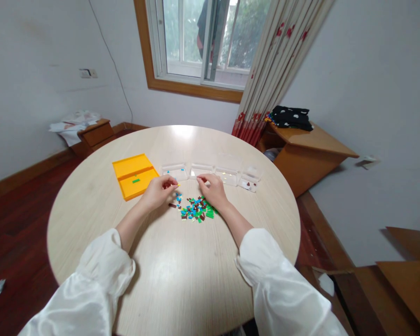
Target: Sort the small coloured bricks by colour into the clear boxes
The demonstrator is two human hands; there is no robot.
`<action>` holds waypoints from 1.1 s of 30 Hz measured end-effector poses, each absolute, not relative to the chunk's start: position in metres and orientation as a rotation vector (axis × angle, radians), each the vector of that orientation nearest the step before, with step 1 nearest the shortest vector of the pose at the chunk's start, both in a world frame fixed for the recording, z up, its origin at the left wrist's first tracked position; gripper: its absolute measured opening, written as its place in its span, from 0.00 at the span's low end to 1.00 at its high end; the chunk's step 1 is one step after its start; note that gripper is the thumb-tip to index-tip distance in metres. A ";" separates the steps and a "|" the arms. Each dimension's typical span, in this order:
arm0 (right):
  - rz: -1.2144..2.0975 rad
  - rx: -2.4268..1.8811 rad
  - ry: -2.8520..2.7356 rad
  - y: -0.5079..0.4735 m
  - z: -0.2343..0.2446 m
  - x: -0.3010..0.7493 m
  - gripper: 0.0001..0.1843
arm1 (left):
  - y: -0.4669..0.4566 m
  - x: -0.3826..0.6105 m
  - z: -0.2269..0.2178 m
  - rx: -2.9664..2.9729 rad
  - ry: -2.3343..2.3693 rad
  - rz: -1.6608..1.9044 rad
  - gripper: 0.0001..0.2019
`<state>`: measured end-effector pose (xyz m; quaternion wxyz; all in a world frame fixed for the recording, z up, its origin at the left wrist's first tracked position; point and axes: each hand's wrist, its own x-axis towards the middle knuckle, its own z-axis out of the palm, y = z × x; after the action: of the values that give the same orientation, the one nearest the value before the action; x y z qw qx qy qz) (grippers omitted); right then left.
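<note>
My left hand [158,191] is above the table between the orange case and the pile, with its fingertips pinched on a small yellow toy brick [178,185]. My right hand [214,190] hovers at the pile's far edge, in front of the clear boxes. Its thumb and forefinger are pressed together; whatever they hold is too small to make out. Below and between both hands lies a loose pile of small bricks [197,209] in blue, brown, green and pale yellow. A few blue and brown ones lie apart at the pile's left.
Behind the hands stands a row of clear boxes: one with blue bricks [164,171], one with a white piece [195,171], one with yellow bricks [227,175], one with brown bricks [252,189]. An open orange case [129,166] with green bricks lies left on the round table [175,280].
</note>
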<state>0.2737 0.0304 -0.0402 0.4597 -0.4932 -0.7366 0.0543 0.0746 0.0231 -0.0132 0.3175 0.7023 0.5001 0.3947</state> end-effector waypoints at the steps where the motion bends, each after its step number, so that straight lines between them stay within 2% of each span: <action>1: 0.162 -1.161 -1.855 0.027 -0.039 0.270 0.08 | 0.022 0.076 -0.012 1.870 1.338 1.038 0.03; 6: 0.267 -0.973 -2.000 0.013 -0.031 0.257 0.08 | 0.019 0.081 -0.011 1.920 1.358 1.012 0.04; 23: 0.263 -0.998 -1.992 0.011 -0.029 0.255 0.04 | 0.018 0.086 -0.016 1.886 1.224 1.034 0.05; 30: 0.174 -1.088 -1.806 0.023 -0.036 0.268 0.06 | 0.017 0.083 -0.015 1.728 1.253 1.075 0.21; 33: 0.107 -1.227 -1.628 0.033 -0.040 0.280 0.07 | 0.016 0.082 -0.012 1.709 1.320 1.096 0.23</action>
<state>0.2800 0.0333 -0.0396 0.5226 -0.5123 -0.6800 0.0449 0.0820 0.0160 -0.0124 0.3524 0.6605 0.5101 0.4235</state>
